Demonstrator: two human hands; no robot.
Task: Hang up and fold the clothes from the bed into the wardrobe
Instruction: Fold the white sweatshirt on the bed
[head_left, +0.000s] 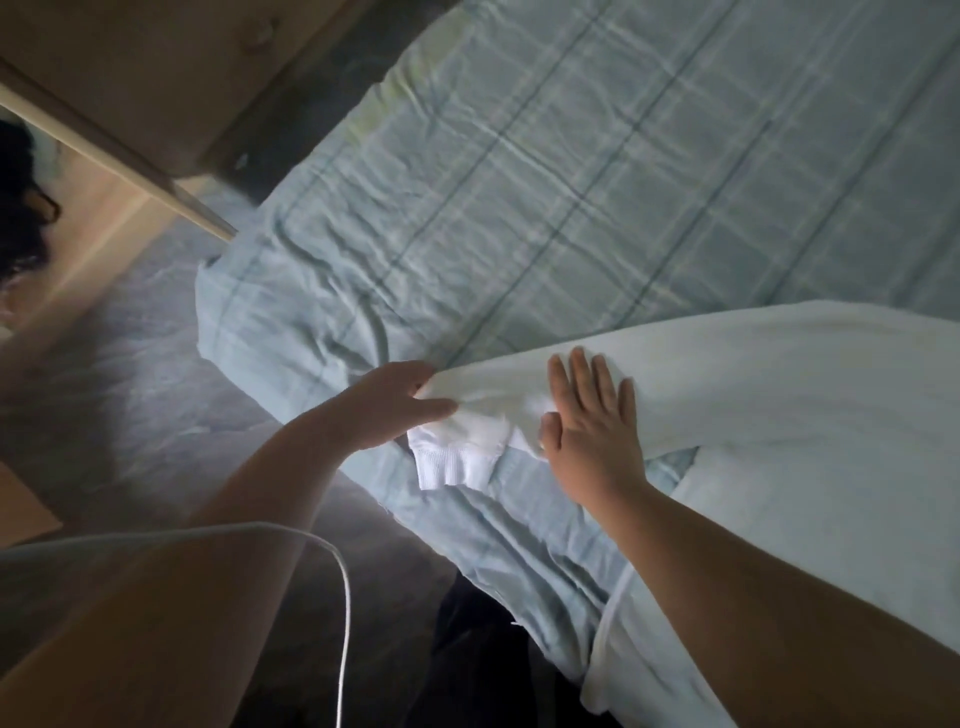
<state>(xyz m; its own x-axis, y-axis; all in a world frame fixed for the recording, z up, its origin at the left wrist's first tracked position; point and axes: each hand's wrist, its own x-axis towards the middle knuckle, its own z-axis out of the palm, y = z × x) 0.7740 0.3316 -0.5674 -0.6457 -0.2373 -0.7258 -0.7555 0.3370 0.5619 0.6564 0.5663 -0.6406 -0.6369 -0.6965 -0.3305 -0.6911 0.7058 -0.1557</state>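
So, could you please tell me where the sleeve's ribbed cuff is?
Head view, lower centre: the ribbed cuff lies on the blue bedsheet between the left hand and the right hand.

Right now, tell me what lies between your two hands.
The white sleeve and its ribbed cuff, on the checked sheet, span the gap between left hand and right hand; the head view shows it.

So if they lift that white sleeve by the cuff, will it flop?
Probably flop: the white sleeve creases and bunches between the left hand and the flat right hand. It looks a light, soft knit; the ribbed cuff likely grips rather than slips.
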